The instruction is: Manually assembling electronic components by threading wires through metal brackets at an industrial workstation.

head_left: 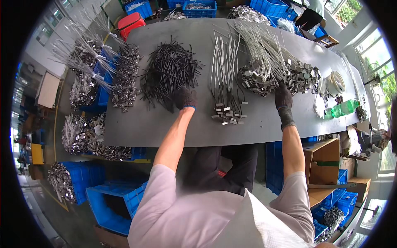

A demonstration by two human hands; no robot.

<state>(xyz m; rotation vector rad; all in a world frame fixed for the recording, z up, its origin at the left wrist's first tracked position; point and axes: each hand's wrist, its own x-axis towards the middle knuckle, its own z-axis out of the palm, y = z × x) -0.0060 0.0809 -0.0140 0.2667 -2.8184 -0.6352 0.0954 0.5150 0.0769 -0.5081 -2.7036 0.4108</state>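
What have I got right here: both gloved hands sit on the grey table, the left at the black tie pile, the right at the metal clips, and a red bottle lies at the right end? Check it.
One thing is wrong: the bottle is green, not red, as the head view shows. The rest stands: left hand at the black tie pile, right hand at the metal clips, both on the grey table.

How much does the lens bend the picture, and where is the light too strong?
In the head view, the fisheye bends the grey table edge into a curve and leaves a black rim in the corners; the windows at the right are glaring, almost washed out; the gloved hands, left and right, and the dark tie pile are evenly lit and fairly sharp.
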